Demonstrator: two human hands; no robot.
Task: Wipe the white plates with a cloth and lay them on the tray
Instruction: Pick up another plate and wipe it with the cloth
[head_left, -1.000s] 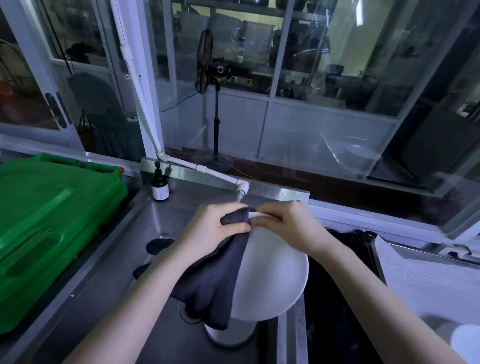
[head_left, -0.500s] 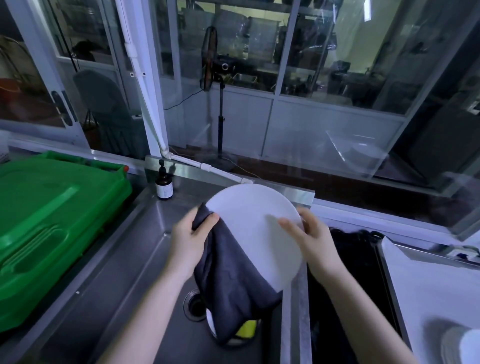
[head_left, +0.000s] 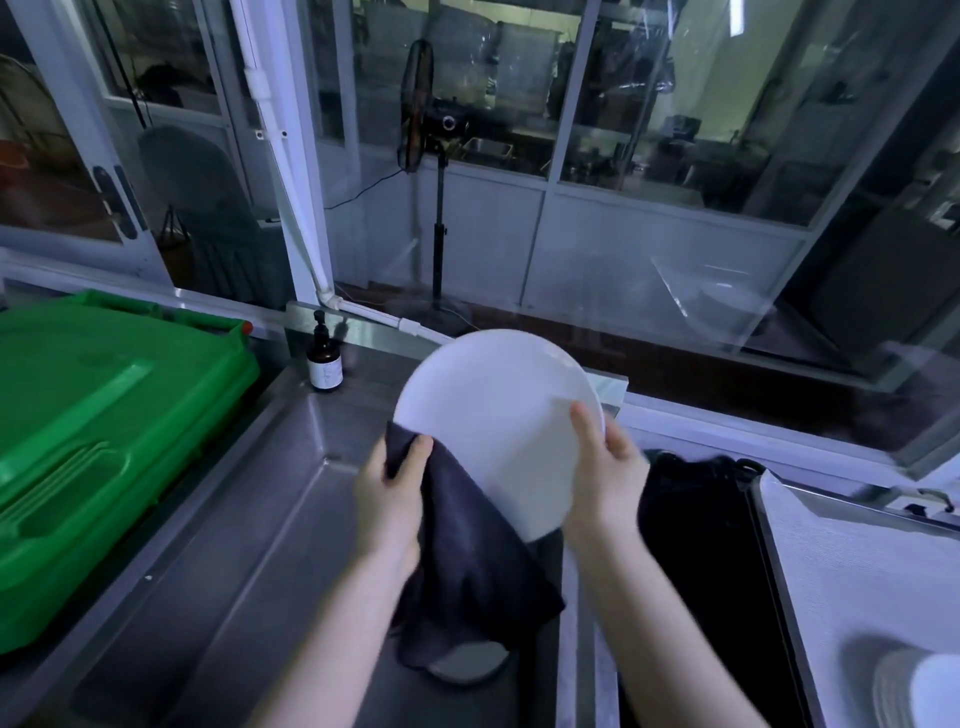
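Note:
A round white plate (head_left: 496, 415) is held tilted above the steel sink (head_left: 249, 545). My right hand (head_left: 605, 478) grips its right rim, thumb on the face. My left hand (head_left: 392, 493) grips a dark grey cloth (head_left: 472, 566) against the plate's lower left edge; the cloth hangs down over the sink. Below the cloth, part of another white plate (head_left: 467, 662) shows in the sink. A tray (head_left: 857, 582) lined in white lies at the right, with a stack of white plates (head_left: 919, 691) at its near corner.
A big green plastic bin lid (head_left: 93, 447) fills the left side. A brown pump bottle (head_left: 324, 364) stands at the sink's back edge. A second dark basin (head_left: 701, 545) lies between the sink and the tray. Glass panels rise behind the counter.
The plate was turned from edge-on with both hands at its top to facing me. My left hand with the cloth now sits at its lower left edge, my right on the right rim.

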